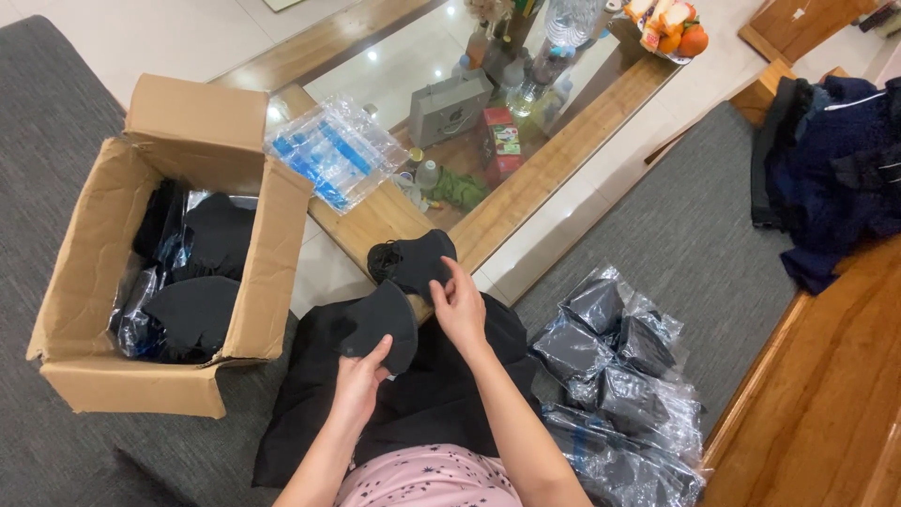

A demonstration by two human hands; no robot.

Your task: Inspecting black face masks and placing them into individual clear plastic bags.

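My left hand (359, 376) grips the lower edge of a black fabric mask (383, 319) held over my lap. My right hand (458, 305) pinches the upper right side of the same mask, fingers curled on its edge. Just beyond my hands, a small pile of black masks (413, 258) rests on the corner of the wooden table. A black cloth (422, 394) covers my lap beneath both hands.
An open cardboard box (94, 253) at left holds black masks in clear bags. Several bagged black masks (610, 376) lie at right on the grey rug. Empty clear bags (338, 150) sit on the glass-topped wooden table (526, 188). Dark clothes (831, 169) lie on a wooden bench.
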